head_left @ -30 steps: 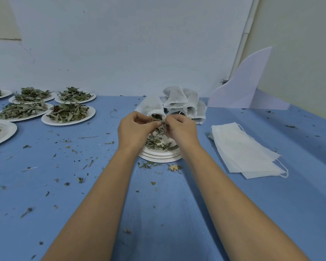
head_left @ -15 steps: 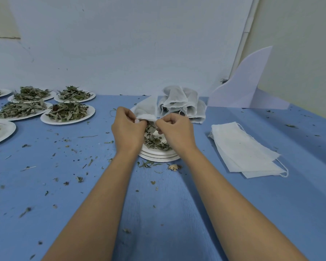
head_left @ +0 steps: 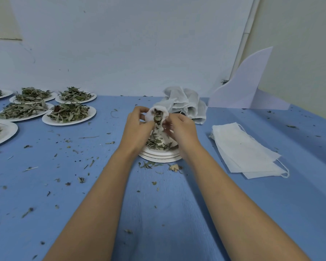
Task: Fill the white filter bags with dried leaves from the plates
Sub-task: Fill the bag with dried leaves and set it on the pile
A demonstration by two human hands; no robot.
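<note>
A white filter bag (head_left: 159, 114) is held up over a stack of white plates (head_left: 159, 157) with dried leaves on top. Its mouth faces me and shows brown-green leaves inside. My left hand (head_left: 137, 127) pinches the bag's left edge. My right hand (head_left: 183, 130) pinches its right side lower down. Behind the bag lies a heap of filled white filter bags (head_left: 186, 104). A flat pile of empty filter bags (head_left: 243, 149) lies on the blue table to the right.
Several plates of dried leaves (head_left: 70, 113) stand at the far left, one more plate (head_left: 2, 134) at the left edge. Leaf crumbs are scattered over the blue table (head_left: 158, 213). A white curved card (head_left: 247, 85) leans at the back right by the wall.
Both hands have lifted the bag higher above the plate stack and turned its mouth toward me, so the leaves inside now show.
</note>
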